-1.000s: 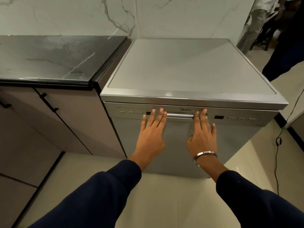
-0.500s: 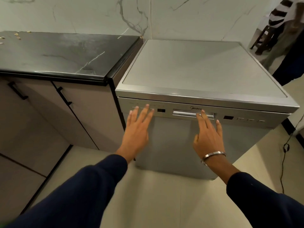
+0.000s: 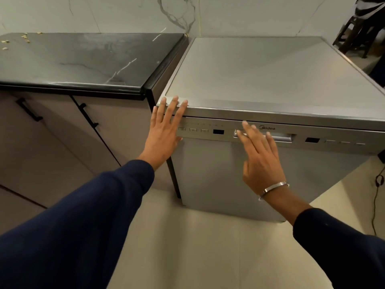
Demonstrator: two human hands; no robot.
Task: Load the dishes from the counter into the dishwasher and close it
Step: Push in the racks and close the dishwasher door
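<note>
While shut, with door flush under the steel top: dishwasher (image 3: 277, 84), silver, filling the centre and right of the frame, brand lettering above a recessed door handle (image 3: 285, 138). Left hand (image 3: 164, 134) at centre-left, flat over the upper left corner of the appliance, fingers (image 3: 183, 110) straight and slightly spread, tips reaching the front lip of the top panel; palm over the left end of the control strip, beside small buttons (image 3: 193, 129) and a dark display window (image 3: 218, 132). Right hand (image 3: 260, 161) at centre, just in front of the handle recess, fingers straight and a little apart, motion-blurred, holding nothing; contact with the handle impossible to tell. Silver bangle (image 3: 274, 189) around the right wrist, dark blue sleeves (image 3: 83, 222) running to the lower corners of the frame. Black marble counter (image 3: 83, 61) at upper left, butting against the left side of the appliance, with a few pale crumbs (image 3: 5, 41) at the far left edge. Below it, brown cabinet doors (image 3: 116, 130) with black bar handles. Pale tiled floor (image 3: 187, 247) along the bottom, a black cable (image 3: 377, 184) at the right edge, dark chair legs (image 3: 354, 34) at upper right, white veined wall (image 3: 125, 13) across the top.
</note>
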